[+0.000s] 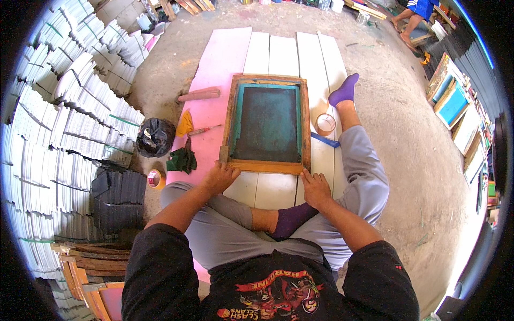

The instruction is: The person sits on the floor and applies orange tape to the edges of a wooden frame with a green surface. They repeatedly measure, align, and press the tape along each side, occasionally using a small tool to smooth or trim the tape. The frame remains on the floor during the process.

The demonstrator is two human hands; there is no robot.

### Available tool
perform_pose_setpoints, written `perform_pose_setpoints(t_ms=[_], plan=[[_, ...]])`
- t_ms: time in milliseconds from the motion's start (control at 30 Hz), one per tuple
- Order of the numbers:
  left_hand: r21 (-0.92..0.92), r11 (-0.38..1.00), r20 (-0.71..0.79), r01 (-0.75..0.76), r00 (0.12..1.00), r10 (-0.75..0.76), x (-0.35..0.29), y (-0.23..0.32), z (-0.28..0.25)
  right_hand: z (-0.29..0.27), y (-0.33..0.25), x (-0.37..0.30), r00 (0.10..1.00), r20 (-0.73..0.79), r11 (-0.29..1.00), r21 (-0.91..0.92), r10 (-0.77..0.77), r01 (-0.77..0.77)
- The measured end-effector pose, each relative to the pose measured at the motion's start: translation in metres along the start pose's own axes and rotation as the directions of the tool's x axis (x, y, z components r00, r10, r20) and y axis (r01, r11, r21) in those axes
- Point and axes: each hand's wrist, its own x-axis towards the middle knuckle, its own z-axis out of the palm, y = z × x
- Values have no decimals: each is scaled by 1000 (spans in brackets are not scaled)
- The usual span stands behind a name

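Note:
A wooden-framed printing screen (270, 124) with dark teal mesh lies before me on white and pink boards. Brownish tape (267, 167) appears to run along its near bar. My left hand (221, 177) is closed at the near left corner, beside a short brownish strip (223, 154) on that side. At the near right corner, my right hand (316, 189) has its fingertips pinched against the edge. The undersides of both hands are hidden. A brown tape roll (325, 124) and a blue tool (325, 140) lie to the right of the screen.
Left of the screen are a pinkish bar (199, 94), a red-handled tool (199, 131), a yellow cloth (184, 123) and a dark green cloth (182, 159). Beyond them are a black plastic bag (155, 137), another tape roll (156, 179) and stacked bundles (69, 134). Another person's legs (411, 27) show far right.

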Motion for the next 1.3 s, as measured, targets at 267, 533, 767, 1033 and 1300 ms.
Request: perform_pose_setpoints(t_ms=[267, 533, 767, 1033, 1300], plan=[[-412, 817, 167, 404, 915, -368, 38, -15, -24, -29, 5, 24, 1000, 11, 996, 83, 21, -22], [-561, 675, -74, 479, 784, -617, 117, 39, 10, -28, -11, 109, 883, -467, 977, 208, 56, 49], [-554, 702, 43, 448, 857, -513, 115, 56, 26, 9, -12, 109, 956, -293, 980, 185, -16, 73], [-555, 722, 91, 413, 893, -440, 108, 47, 19, -11, -11, 109, 981, -190, 973, 218, -31, 73], [-603, 708, 84, 366, 912, -401, 105, 37, 22, -1, -3, 115, 979, -203, 950, 308, 10, 55]])
